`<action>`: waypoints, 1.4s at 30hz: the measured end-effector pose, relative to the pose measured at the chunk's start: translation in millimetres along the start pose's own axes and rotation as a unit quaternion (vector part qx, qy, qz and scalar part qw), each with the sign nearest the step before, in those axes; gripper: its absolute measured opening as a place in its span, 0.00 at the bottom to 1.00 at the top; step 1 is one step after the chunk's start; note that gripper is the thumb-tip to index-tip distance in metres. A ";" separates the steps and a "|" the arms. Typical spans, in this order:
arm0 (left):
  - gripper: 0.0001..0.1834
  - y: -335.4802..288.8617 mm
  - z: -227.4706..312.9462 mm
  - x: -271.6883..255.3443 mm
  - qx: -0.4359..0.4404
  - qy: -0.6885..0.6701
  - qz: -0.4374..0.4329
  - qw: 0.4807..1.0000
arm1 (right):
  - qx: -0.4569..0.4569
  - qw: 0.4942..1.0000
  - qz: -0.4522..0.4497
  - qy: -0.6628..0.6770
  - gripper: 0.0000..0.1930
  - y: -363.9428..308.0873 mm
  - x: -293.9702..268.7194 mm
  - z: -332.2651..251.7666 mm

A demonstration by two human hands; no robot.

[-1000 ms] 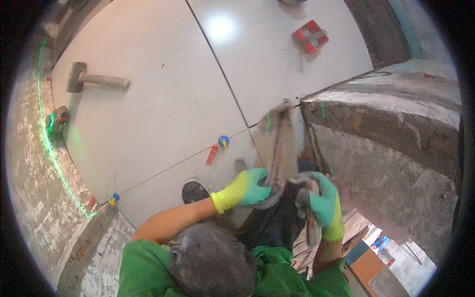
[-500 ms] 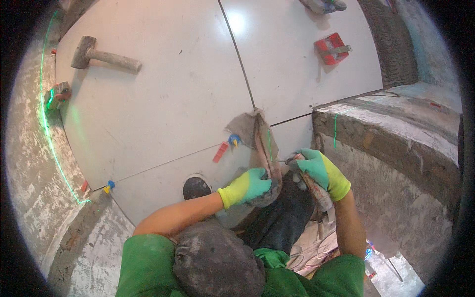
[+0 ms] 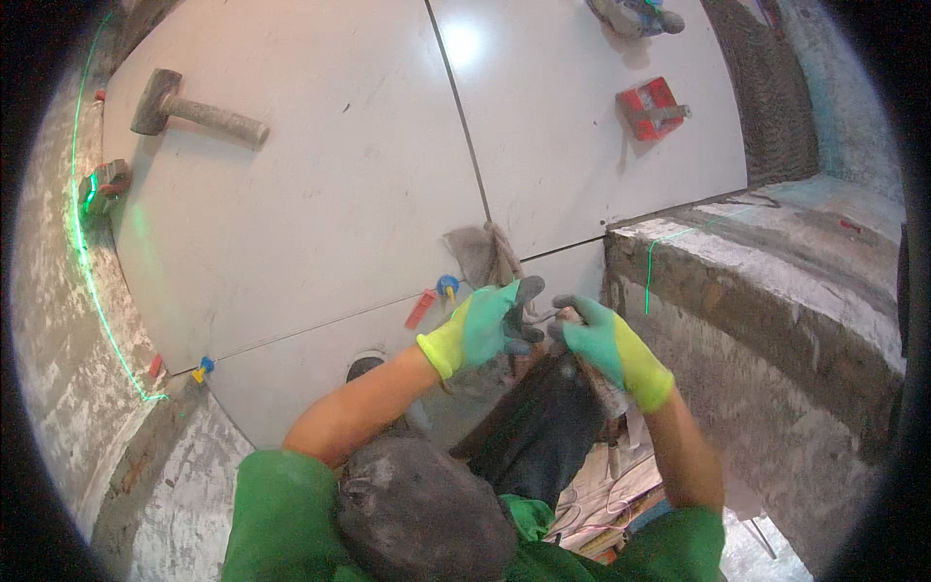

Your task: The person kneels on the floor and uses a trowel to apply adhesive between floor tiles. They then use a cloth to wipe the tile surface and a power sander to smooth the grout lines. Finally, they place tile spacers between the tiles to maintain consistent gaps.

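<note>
Tool with a long, narrow body, stained off-white and reddish [image 3: 603, 390], lies inside the curled right hand [image 3: 601, 344], which is clamped around its upper part; the lower part runs down below the palm, beside the person's dark trouser leg [image 3: 538, 427]. A thin, bent, grey metal rod [image 3: 540, 317] shows in the gap between the two hands. The tool looks worn and smeared, and its exact kind cannot be told.

The left hand [image 3: 485, 328] is just beside the rod, some of its dark-coated fingers parted toward the right hand. A rumpled grey-beige cloth [image 3: 470, 254] lies just beyond the left hand and passes behind it; whether the lower fingers grip it, I cannot tell. The cloth is dusty, with one flap spread on the large white floor tiles [image 3: 291, 223].

Both gloves are teal with yellow cuffs. Near the left hand, a flat red plastic wedge [image 3: 420, 308] lies beside a round blue-and-yellow plastic clip [image 3: 447, 287] at the tile joint.
</note>
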State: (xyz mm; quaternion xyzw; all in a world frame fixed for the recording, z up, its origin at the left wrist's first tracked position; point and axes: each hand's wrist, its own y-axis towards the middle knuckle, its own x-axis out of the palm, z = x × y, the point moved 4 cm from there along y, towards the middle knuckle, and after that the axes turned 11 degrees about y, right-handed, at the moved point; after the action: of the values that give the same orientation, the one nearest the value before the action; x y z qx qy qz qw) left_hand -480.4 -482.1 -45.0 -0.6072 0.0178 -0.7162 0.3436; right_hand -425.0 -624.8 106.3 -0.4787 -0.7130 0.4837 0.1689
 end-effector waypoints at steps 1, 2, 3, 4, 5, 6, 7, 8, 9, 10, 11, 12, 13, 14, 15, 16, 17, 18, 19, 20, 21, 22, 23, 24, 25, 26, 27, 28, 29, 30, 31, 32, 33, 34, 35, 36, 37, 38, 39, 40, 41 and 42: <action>0.28 0.8 -4.6 -0.4 -0.016 -0.022 0.032 0.999 | 0.041 0.999 0.028 0.015 0.24 -26.9 -7.3 0.0; 0.26 1.1 -6.7 2.0 -0.004 -0.060 0.034 0.998 | 0.042 0.998 0.037 0.033 0.28 -49.6 -8.6 -1.0; 0.25 1.6 -8.8 2.8 0.007 -0.081 0.058 0.995 | -0.031 0.997 0.076 -0.005 0.29 -64.9 1.6 -3.0; 0.21 1.5 -7.8 4.9 0.038 -0.036 0.060 0.997 | -0.085 0.988 0.126 -0.021 0.30 -76.4 6.7 -2.4; 0.18 2.2 -6.6 6.5 0.063 0.028 0.081 0.994 | -0.199 0.966 0.159 -0.040 0.30 -88.0 13.2 -6.1; 0.17 3.0 -6.1 8.0 0.059 0.054 0.083 0.993 | -0.148 0.972 0.177 -0.043 0.30 -88.1 16.9 3.5; 0.17 2.4 -6.1 9.0 0.060 0.052 0.105 0.991 | -0.119 0.971 0.202 -0.046 0.29 -87.3 18.4 11.4; 0.16 3.3 -6.7 9.2 0.038 0.009 0.114 0.993 | -0.085 0.970 0.224 -0.042 0.28 -83.0 19.9 19.8; 0.16 1.2 -6.5 11.2 0.037 0.026 0.126 0.991 | -0.097 0.967 0.234 -0.021 0.26 -82.8 20.2 23.1; 0.17 -0.2 -4.4 11.6 0.040 0.129 0.148 0.980 | -0.077 0.968 0.236 -0.040 0.26 -81.4 21.6 27.8; 0.19 -1.9 1.2 13.2 0.070 0.293 0.166 0.939 | -0.099 0.965 0.237 -0.054 0.26 -79.2 21.7 28.4; 0.18 -2.7 3.8 15.8 0.093 0.342 0.180 0.918 | -0.107 0.960 0.249 -0.063 0.27 -78.2 20.2 29.3; 0.18 -2.7 8.1 15.2 0.114 0.390 0.197 0.892 | -0.133 0.958 0.243 -0.073 0.26 -77.4 20.3 29.0; 0.16 -3.0 8.4 16.5 0.132 0.330 0.216 0.909 | -0.149 0.955 0.245 -0.080 0.26 -76.9 19.4 29.2; 0.16 -1.6 13.6 16.0 0.173 0.328 0.211 0.905 | -0.163 0.951 0.247 -0.086 0.26 -76.6 19.4 30.3; 0.17 -1.2 16.8 18.9 0.214 0.325 0.205 0.898 | -0.157 0.954 0.242 -0.076 0.26 -74.1 19.1 33.2; 0.17 0.6 25.3 20.7 0.280 0.381 0.173 0.864 | -0.154 0.957 0.238 -0.066 0.26 -71.2 19.1 36.6; 0.18 1.1 27.8 23.9 0.298 0.396 0.169 0.852 | -0.131 0.961 0.236 -0.055 0.26 -66.9 19.0 41.5; 0.18 1.1 32.5 24.5 0.317 0.411 0.165 0.839 | -0.181 0.950 0.246 -0.068 0.26 -64.5 18.9 40.4; 0.19 2.1 34.5 23.6 0.295 0.390 0.197 0.850 | -0.219 0.939 0.251 -0.083 0.25 -60.5 18.4 40.3; 0.19 1.3 35.2 21.4 0.249 0.363 0.221 0.871 | -0.210 0.938 0.259 -0.090 0.25 -54.8 17.7 42.9; 0.20 -0.2 34.7 20.4 0.203 0.332 0.245 0.888 | -0.203 0.946 0.246 -0.062 0.25 -55.3 18.8 45.7; 0.20 -0.5 34.6 19.1 0.146 0.303 0.257 0.906 | -0.166 0.955 0.243 -0.027 0.25 -49.1 18.8 49.8; 0.20 0.0 44.6 17.6 0.157 0.381 0.269 0.871 | -0.142 0.959 0.244 0.010 0.24 -44.6 17.4 53.0; 0.20 1.0 52.2 17.4 0.167 0.454 0.285 0.827 | -0.218 0.937 0.269 -0.047 0.24 -43.5 18.8 46.7; 0.19 -2.1 63.5 20.4 0.227 0.606 0.293 0.704 | -0.224 0.934 0.274 -0.050 0.22 -42.1 18.7 46.4; 0.18 0.6 66.0 19.8 0.207 0.654 0.304 0.661 | -0.233 0.929 0.283 -0.050 0.21 -39.9 19.6 45.8; 0.16 2.3 68.1 15.2 0.189 0.638 0.313 0.678 | -0.218 0.933 0.281 -0.054 0.20 -37.7 19.5 46.2; 0.14 7.4 62.8 5.0 0.098 0.523 0.327 0.781 | -0.231 0.929 0.285 -0.042 0.20 -35.6 19.4 44.8; 0.13 11.5 63.3 1.8 0.086 0.497 0.310 0.806 | -0.223 0.933 0.280 -0.033 0.20 -32.5 18.7 43.6; 0.12 14.1 66.6 -0.5 0.094 0.521 0.336 0.779 | -0.191 0.937 0.292 -0.020 0.21 -29.1 16.2 43.7; 0.12 14.4 78.5 2.2 0.183 0.634 0.333 0.673 | -0.228 0.931 0.282 -0.032 0.21 -24.5 17.2 36.6; 0.12 16.7 84.5 5.9 0.226 0.738 0.314 0.553 | -0.247 0.925 0.288 -0.040 0.22 -19.4 16.7 30.3; 0.12 19.6 94.8 1.9 0.287 0.704 0.314 0.568 | -0.261 0.919 0.292 -0.051 0.22 -10.4 16.1 22.2; 0.12 24.9 106.1 -5.8 0.305 0.679 0.311 0.590 | -0.266 0.919 0.290 -0.018 0.22 -1.2 13.7 14.5; 0.12 28.8 115.3 -12.0 0.315 0.668 0.311 0.598 | -0.259 0.923 0.285 0.009 0.22 7.2 11.4 7.0; 0.13 30.9 124.0 -17.1 0.322 0.669 0.333 0.582 | -0.253 0.924 0.283 0.037 0.23 16.1 8.8 -2.0; 0.13 36.9 137.0 -22.5 0.333 0.670 0.330 0.576 | -0.273 0.917 0.289 0.034 0.23 24.1 5.9 -14.3; 0.12 43.7 153.3 -28.5 0.345 0.671 0.327 0.569 | -0.292 0.909 0.295 0.031 0.23 32.7 3.7 -27.2; 0.13 52.1 169.4 -35.9 0.325 0.658 0.316 0.601 | -0.319 0.899 0.299 0.030 0.23 39.4 2.3 -40.3; 0.15 60.7 184.9 -44.1 0.286 0.593 0.296 0.692 | -0.252 0.921 0.295 0.024 0.22 51.5 -3.3 -48.7; 0.17 65.3 203.5 -48.3 0.276 0.537 0.299 0.738 | -0.261 0.919 0.295 0.012 0.22 61.0 -6.3 -63.4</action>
State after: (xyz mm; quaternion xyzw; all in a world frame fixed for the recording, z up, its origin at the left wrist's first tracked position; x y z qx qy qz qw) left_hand -269.0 -427.5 -62.0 0.0366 0.1817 -0.7572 0.6264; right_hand -345.6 -592.1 85.9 -0.7003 -0.6384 0.3023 -0.1033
